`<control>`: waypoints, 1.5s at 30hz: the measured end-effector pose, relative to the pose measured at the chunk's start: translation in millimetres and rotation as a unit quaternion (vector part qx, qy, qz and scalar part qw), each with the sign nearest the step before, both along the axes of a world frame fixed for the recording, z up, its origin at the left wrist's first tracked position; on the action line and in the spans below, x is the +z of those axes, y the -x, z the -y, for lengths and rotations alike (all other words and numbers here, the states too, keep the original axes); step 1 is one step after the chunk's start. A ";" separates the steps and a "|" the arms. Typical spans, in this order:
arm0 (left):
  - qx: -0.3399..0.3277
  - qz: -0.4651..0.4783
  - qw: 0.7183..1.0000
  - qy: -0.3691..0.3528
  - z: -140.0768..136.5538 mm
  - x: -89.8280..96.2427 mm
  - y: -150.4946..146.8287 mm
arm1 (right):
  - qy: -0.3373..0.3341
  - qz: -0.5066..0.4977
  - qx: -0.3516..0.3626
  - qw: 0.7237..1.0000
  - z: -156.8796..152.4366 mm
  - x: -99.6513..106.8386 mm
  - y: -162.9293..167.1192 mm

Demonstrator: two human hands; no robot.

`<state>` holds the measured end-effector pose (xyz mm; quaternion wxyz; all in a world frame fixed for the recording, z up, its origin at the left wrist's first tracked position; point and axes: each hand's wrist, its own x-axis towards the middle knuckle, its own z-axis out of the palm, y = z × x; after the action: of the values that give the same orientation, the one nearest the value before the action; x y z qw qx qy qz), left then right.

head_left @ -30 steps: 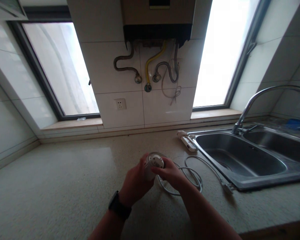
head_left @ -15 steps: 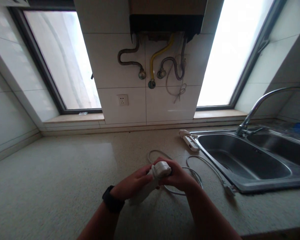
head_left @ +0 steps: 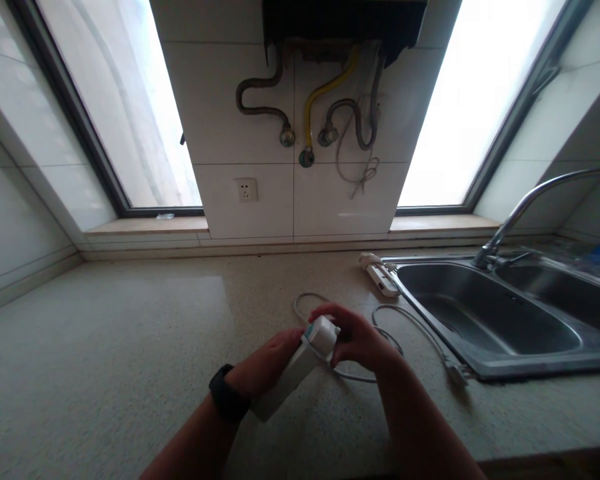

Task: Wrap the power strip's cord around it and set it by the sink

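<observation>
A long white power strip (head_left: 289, 381) is tilted up over the counter, its far end pointing away to the right. My left hand (head_left: 266, 365), with a black band (head_left: 227, 393) on the wrist, is wrapped along the strip's left side. Around the strip's far end curls my right hand (head_left: 357, 340), fingers over the top and thumb below. Across that end passes a turn of grey-white cord. More of the cord (head_left: 355, 377) lies in loose loops under and beside my right hand. Its plug (head_left: 457, 375) rests on the counter by the sink's near corner.
Against the sink's left rim lies a second white power strip (head_left: 384, 280) with its cord wound up. The steel double sink (head_left: 530, 368) and its tap (head_left: 510, 220) are at the right. A wall socket (head_left: 247, 190) and heater pipes (head_left: 307, 120) are ahead.
The power strip has turned so that more of its long side shows. My right hand's fingers have shifted around its end. The view has tipped slightly downward.
</observation>
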<state>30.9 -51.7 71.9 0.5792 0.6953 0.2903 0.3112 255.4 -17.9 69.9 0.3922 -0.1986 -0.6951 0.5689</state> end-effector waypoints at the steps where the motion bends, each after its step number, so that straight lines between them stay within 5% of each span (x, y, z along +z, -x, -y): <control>1: 0.006 0.016 1.000 -0.010 -1.0 -1.9 0.4 | 0.029 0.001 -0.002 1.000 -2.1 -2.8 -1.1; 3: 0.023 0.044 0.998 -0.024 -1.8 -4.9 1.7 | 0.053 0.013 -0.007 0.998 -6.8 -6.9 -3.1; 7: 0.075 0.064 0.992 -0.072 0.0 -4.0 6.2 | -0.020 0.051 -0.055 0.997 -14.3 -9.6 -6.3; 14: 0.031 0.027 0.983 -0.176 4.6 3.6 13.6 | -0.034 0.055 -0.044 0.997 -21.1 -14.0 -7.1; 27: 0.023 0.076 0.993 -0.086 6.2 -8.9 9.0 | -0.023 0.074 -0.054 0.996 -24.9 -22.0 -6.3; 33: 0.040 0.056 0.992 -0.109 12.1 -10.1 5.5 | -0.042 0.040 -0.137 0.989 -34.2 -28.8 -13.4; 41: 0.041 0.010 0.985 -0.167 18.7 -3.7 4.5 | -0.003 -0.002 -0.146 0.989 -46.4 -49.1 -17.6; 45: 0.108 0.016 0.979 -0.172 18.1 -6.2 2.7 | -0.012 0.005 -0.142 0.990 -44.5 -45.7 -15.0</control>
<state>28.2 -69.8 65.6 0.4186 0.7441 0.2960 0.4283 270.4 26.5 24.1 0.4681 -0.2932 -0.6683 0.4982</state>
